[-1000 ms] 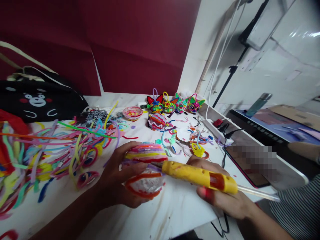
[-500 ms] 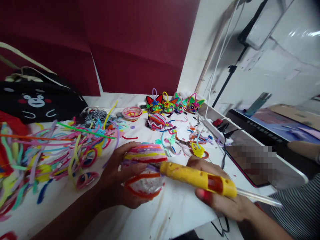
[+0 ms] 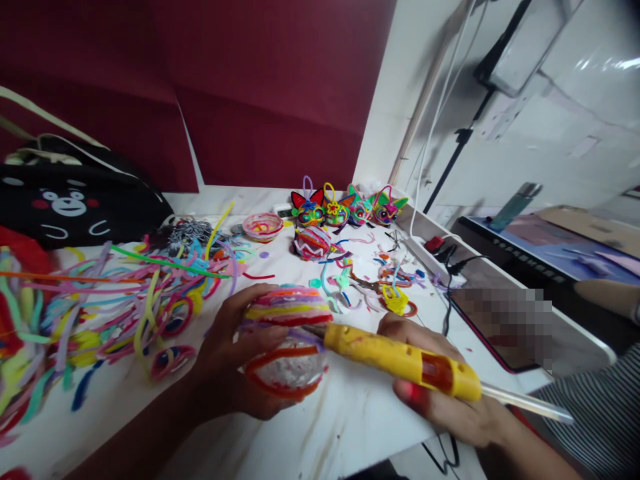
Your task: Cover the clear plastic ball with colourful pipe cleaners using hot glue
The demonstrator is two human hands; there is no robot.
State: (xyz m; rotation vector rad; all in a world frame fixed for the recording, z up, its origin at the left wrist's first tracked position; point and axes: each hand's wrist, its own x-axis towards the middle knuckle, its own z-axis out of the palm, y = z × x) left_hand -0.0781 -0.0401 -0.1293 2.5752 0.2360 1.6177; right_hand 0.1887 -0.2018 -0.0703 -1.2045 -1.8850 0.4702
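My left hand point(image 3: 245, 353) is wrapped round a ball point(image 3: 293, 310) covered in stripes of coloured pipe cleaner. Its lower part is pale and shiny with an orange-red outline. A purple strip crosses its middle, under my left thumb. My right hand point(image 3: 445, 373) grips a yellow hot glue gun point(image 3: 380, 350), with a clear glue stick point(image 3: 525, 401) sticking out of its back end. The nozzle points left and meets the purple strip close to my left thumb; whether glue is coming out cannot be seen. A red glow shows at a right fingertip.
Loose pipe cleaners point(image 3: 125, 300) lie heaped at left, before a black bag point(image 3: 70, 207). Farther back are a striped bowl point(image 3: 263, 227), a striped ball point(image 3: 313, 243) and several eared ornaments point(image 3: 337, 210). Scissors point(image 3: 365, 283), a phone point(image 3: 493, 333) and cables point(image 3: 447, 303) lie right; another person's arm point(image 3: 607, 299) shows.
The glue gun shifts slightly left, then back right, its nozzle staying by the purple strip. The ball stays in my left hand almost unmoved. The view drifts slightly.
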